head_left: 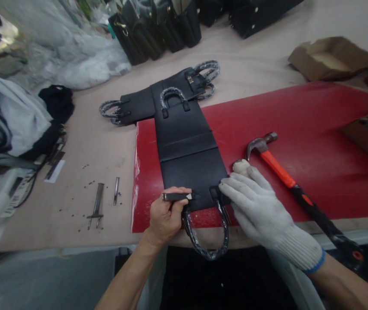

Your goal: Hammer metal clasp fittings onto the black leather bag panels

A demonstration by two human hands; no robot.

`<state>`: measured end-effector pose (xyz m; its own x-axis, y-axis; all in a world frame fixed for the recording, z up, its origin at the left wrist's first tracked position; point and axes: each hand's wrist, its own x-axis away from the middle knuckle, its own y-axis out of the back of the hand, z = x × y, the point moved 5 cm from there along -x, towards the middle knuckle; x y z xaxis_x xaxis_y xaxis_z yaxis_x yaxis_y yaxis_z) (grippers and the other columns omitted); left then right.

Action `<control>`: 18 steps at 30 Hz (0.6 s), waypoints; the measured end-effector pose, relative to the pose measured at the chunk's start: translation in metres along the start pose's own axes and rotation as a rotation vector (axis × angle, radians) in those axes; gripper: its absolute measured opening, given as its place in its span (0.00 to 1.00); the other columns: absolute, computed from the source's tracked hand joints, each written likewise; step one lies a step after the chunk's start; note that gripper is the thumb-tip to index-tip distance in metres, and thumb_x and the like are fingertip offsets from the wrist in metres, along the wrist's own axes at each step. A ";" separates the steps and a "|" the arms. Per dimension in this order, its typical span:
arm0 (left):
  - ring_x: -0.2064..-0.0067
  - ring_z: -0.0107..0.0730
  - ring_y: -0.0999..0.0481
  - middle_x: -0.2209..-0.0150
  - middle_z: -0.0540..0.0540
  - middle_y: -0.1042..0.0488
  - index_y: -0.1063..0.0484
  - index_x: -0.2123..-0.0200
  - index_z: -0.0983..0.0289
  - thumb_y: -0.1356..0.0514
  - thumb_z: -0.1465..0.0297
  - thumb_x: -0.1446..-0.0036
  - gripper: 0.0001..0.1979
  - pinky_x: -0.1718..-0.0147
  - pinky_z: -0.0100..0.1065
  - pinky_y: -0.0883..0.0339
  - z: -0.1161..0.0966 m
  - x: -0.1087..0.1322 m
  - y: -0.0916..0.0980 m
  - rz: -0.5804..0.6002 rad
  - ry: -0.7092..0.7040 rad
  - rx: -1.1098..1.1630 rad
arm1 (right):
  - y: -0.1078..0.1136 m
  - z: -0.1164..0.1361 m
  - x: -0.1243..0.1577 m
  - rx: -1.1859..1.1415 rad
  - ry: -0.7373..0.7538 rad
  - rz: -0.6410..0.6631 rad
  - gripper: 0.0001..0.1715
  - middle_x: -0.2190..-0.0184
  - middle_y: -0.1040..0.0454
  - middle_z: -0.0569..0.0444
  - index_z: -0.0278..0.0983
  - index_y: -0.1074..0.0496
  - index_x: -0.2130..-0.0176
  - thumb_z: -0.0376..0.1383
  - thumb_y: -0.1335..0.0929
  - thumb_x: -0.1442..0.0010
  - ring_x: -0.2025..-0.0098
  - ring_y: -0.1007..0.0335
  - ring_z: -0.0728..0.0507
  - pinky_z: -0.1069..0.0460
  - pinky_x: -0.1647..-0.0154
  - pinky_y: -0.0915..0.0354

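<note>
A long black bag panel (187, 172) lies over the red mat, its plastic-wrapped handle (224, 230) hanging over the table's front edge. My bare left hand (167, 213) is closed at the panel's near left corner. Its fingers grip a short dark rod with a pale tip (174, 196); the rod's exact kind is unclear. In a white knit glove, my right hand (258, 206) rests with fingers stretched out on the panel's right edge, beside a handle tab (215, 193). Just beyond the glove sits a small cream-coloured lump (241, 166).
A claw hammer (277, 168) lies right on the red mat (300, 125). A two-pronged punch (97, 202) and a thin metal rod (116, 190) lie left among dark scraps. More black bag panels (138, 103), standing black bags (158, 34) and a cardboard box (332, 58) are farther back.
</note>
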<state>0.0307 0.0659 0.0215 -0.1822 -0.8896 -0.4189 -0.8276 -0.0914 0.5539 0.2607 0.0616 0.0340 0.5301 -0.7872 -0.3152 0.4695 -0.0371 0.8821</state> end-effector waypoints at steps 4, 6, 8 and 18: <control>0.54 0.32 0.17 0.57 0.55 0.17 0.23 0.55 0.64 0.42 0.73 0.32 0.07 0.52 0.32 0.22 -0.005 -0.001 -0.002 0.008 -0.081 -0.110 | 0.000 0.000 0.001 -0.017 0.006 -0.030 0.25 0.45 0.26 0.41 0.30 0.28 0.43 0.27 0.39 0.38 0.39 0.33 0.32 0.30 0.29 0.48; 0.55 0.32 0.17 0.58 0.55 0.17 0.24 0.56 0.64 0.43 0.73 0.32 0.07 0.53 0.32 0.22 -0.007 -0.001 -0.003 -0.001 -0.106 -0.137 | 0.003 0.000 0.003 -0.048 0.027 -0.070 0.23 0.46 0.25 0.42 0.31 0.29 0.44 0.27 0.38 0.37 0.39 0.32 0.33 0.30 0.29 0.47; 0.56 0.32 0.17 0.59 0.55 0.17 0.24 0.56 0.65 0.43 0.74 0.32 0.07 0.54 0.31 0.22 -0.008 -0.001 -0.003 -0.010 -0.115 -0.155 | 0.012 -0.002 0.007 -0.091 0.042 -0.152 0.23 0.45 0.25 0.42 0.33 0.30 0.43 0.26 0.38 0.36 0.38 0.33 0.33 0.31 0.30 0.43; 0.58 0.32 0.18 0.59 0.55 0.19 0.26 0.55 0.64 0.44 0.75 0.32 0.07 0.57 0.29 0.23 -0.009 -0.001 -0.009 -0.003 -0.136 -0.146 | 0.053 -0.064 0.054 0.490 -0.568 -0.061 0.26 0.49 0.24 0.34 0.30 0.29 0.43 0.42 0.34 0.36 0.52 0.26 0.27 0.36 0.54 0.28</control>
<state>0.0429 0.0641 0.0233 -0.2583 -0.8212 -0.5089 -0.7440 -0.1669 0.6470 0.3589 0.0568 0.0412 0.0052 -0.9666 -0.2564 0.0482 -0.2559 0.9655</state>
